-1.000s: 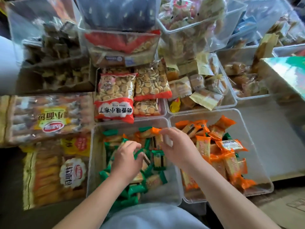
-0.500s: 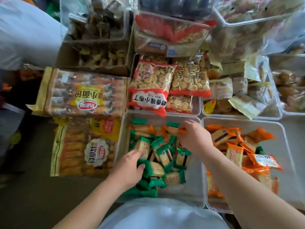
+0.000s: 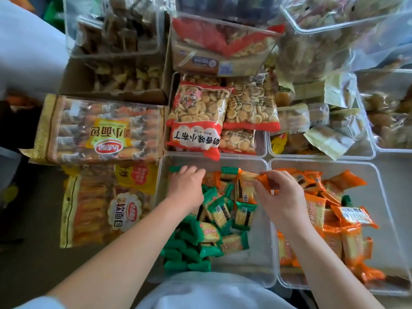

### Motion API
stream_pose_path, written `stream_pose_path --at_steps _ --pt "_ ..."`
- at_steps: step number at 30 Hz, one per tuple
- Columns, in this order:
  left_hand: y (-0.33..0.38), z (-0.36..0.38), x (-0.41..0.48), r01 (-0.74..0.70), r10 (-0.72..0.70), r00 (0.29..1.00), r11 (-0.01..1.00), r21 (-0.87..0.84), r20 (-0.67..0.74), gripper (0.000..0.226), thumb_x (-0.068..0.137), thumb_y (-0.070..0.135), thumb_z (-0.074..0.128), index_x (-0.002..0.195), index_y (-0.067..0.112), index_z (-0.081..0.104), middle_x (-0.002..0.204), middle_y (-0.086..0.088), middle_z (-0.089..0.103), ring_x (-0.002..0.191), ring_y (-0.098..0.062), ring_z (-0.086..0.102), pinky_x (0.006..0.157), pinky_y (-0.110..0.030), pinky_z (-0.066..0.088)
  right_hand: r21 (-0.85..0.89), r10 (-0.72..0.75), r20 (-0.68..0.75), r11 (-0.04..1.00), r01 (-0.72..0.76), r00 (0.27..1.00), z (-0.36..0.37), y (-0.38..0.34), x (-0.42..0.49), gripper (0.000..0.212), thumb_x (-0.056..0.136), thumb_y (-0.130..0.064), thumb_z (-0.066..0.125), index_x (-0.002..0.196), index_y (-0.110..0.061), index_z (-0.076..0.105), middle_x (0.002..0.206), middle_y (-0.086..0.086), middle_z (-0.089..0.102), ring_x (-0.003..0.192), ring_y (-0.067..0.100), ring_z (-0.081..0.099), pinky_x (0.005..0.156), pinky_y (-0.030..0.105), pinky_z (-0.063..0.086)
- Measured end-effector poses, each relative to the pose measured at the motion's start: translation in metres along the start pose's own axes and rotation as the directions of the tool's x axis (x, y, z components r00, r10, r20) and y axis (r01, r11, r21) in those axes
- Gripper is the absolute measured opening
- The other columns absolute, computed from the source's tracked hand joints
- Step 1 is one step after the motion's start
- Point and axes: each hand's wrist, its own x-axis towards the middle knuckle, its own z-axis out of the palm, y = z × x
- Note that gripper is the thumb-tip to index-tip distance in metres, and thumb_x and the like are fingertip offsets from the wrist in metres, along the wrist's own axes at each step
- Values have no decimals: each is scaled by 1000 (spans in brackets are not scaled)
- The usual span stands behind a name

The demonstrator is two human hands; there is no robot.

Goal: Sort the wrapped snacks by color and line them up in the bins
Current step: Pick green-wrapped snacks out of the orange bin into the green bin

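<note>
Two clear bins stand side by side in front of me. The left bin point(image 3: 256, 273) holds several green-wrapped snacks point(image 3: 219, 211) with a few orange ones point(image 3: 211, 178) at its far end. The right bin point(image 3: 385, 197) holds several orange-wrapped snacks point(image 3: 354, 216) and a green one point(image 3: 346, 200). My left hand point(image 3: 187, 186) reaches into the far left corner of the left bin, fingers curled down over a green wrapper there; whether it grips is hidden. My right hand point(image 3: 281, 197) pinches an orange-wrapped snack point(image 3: 256, 177) above the wall between the two bins.
Large bread packs point(image 3: 100, 130) lie to the left of the bins. Red biscuit bags point(image 3: 198, 121) fill a tray just behind. More clear bins point(image 3: 365, 150) and bags of pastries crowd the back and right. A cardboard box point(image 3: 116, 83) sits back left.
My left hand has moved from the near side of the left bin up to its far left corner. My right hand has lifted an orange snack and drawn it right.
</note>
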Motion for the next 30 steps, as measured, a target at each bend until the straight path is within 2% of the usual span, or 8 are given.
stream_pose_path --at_steps 5,10,15,18,20,23,26,30 --pt "-24 10 2 -113 115 993 987 118 -10 89 85 0 69 162 23 31 155 1 44 145 -23 31 121 -44 30 -13 6 -92 1000 -7 996 -12 4 -6 26 91 -30 77 114 -19 74 101 -9 64 87 7 61 73 15 46" --pt "-21 12 20 -119 136 989 968 220 -65 32 95 13 67 125 21 68 132 -2 60 125 -27 42 106 -44 38 152 147 -52 979 -138 988 -13 -2 -11 14 90 -29 79 102 -26 72 92 -8 70 85 3 65 68 10 48" --pt "-20 -3 -2 -139 86 948 978 -157 -305 23 101 32 64 122 26 71 118 7 72 112 -19 57 94 -36 48 233 164 4 959 -160 986 -2 -7 -18 16 89 -29 80 104 -27 74 92 -7 72 86 8 67 72 19 50" --pt "-12 -23 -30 -146 -178 901 735 -662 -396 14 99 33 70 113 30 71 102 15 74 92 -5 67 78 -22 55 289 206 41 934 -209 978 3 -11 -18 17 90 -32 80 106 -29 74 91 -7 74 86 11 70 71 22 53" --pt "-3 -30 -43 -117 -271 926 454 -883 -262 9 98 29 72 108 28 71 96 9 77 90 -5 72 76 -21 57 353 233 56 905 -237 971 4 -12 -18 15 90 -31 80 104 -28 75 89 -6 75 85 12 72 70 24 55" --pt "15 -31 -55 -27 -215 975 143 -989 -58 11 100 20 70 111 19 70 97 -2 80 93 -16 77 79 -31 62 487 294 106 818 -307 950 -3 -16 -20 15 89 -26 81 103 -26 75 88 -4 78 85 12 75 70 24 57" --pt "46 -18 -67 10 -135 991 87 -996 -2 12 98 16 71 111 16 71 98 -5 80 93 -20 78 81 -37 64 591 323 259 692 -414 910 -16 -17 -31 25 89 -25 81 111 -19 72 91 1 80 85 14 77 68 26 58" --pt "95 5 -74 54 -24 998 108 -993 52 10 95 22 77 104 18 76 97 -7 79 91 -26 78 80 -46 65 500 328 290 750 -434 899 -46 2 -60 43 79 -31 89 116 -29 67 94 1 79 82 16 77 65 27 61"
